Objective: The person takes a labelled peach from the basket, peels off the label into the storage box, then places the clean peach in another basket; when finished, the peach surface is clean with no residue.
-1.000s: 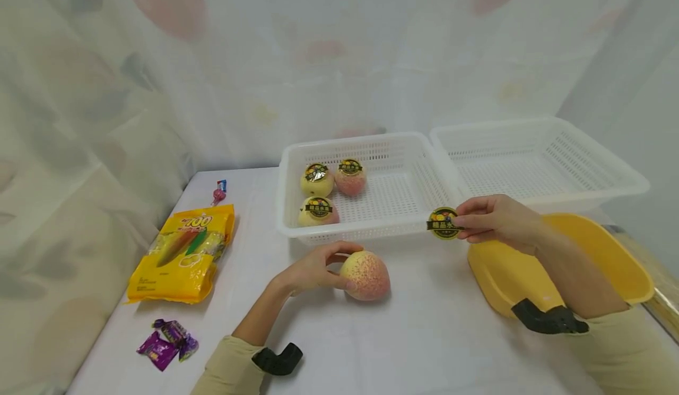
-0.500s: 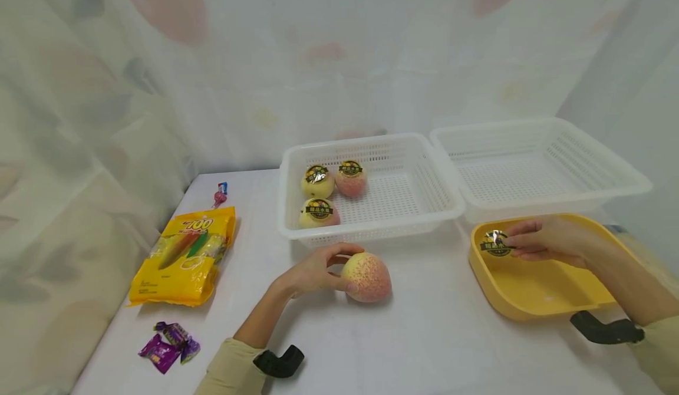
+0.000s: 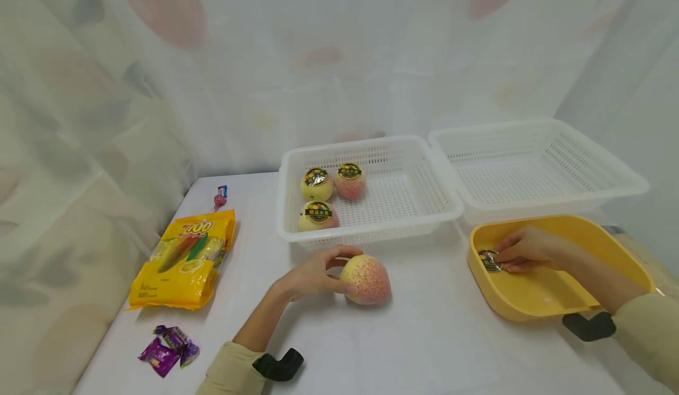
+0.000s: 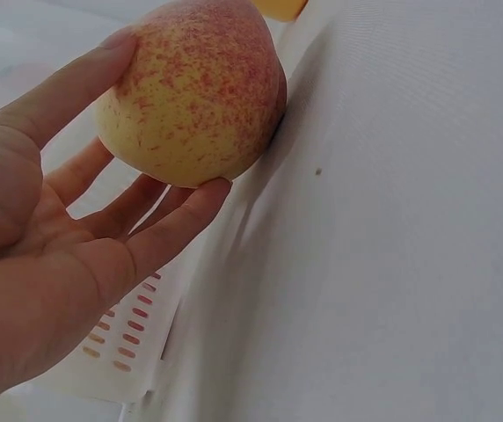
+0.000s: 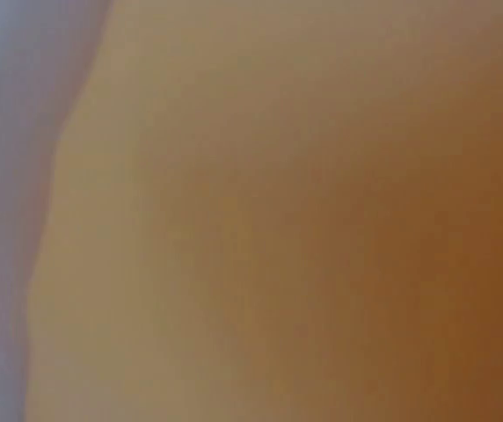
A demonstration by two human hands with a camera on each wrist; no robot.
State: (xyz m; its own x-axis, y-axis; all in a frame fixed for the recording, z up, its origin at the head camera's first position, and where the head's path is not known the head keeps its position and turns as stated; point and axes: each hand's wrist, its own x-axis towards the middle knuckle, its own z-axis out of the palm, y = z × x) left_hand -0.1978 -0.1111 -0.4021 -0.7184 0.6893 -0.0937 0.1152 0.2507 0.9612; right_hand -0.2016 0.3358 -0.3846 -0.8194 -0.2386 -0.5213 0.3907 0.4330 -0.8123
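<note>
In the head view, my left hand point(image 3: 320, 274) holds a yellow-and-pink speckled peach point(image 3: 366, 279) resting on the white table. The left wrist view shows the thumb and fingers spread around the peach point(image 4: 194, 92). My right hand point(image 3: 536, 247) reaches into a yellow plastic bin point(image 3: 551, 310) and pinches a round black-and-gold sticker point(image 3: 489, 260) at its left end. The right wrist view is a yellow-brown blur, with the hand and sticker not readable there.
A white basket point(image 3: 371, 234) behind my left hand holds three fruits with stickers. Another white basket point(image 3: 557, 197) stands to its right, behind the bin. On the left lie a yellow candy bag point(image 3: 183, 259), purple wrapped candies point(image 3: 167, 348) and a lollipop point(image 3: 220, 199).
My right hand has carried the sticker rightward from in front of the basket, then down into the yellow bin. My left hand and the peach have stayed in place.
</note>
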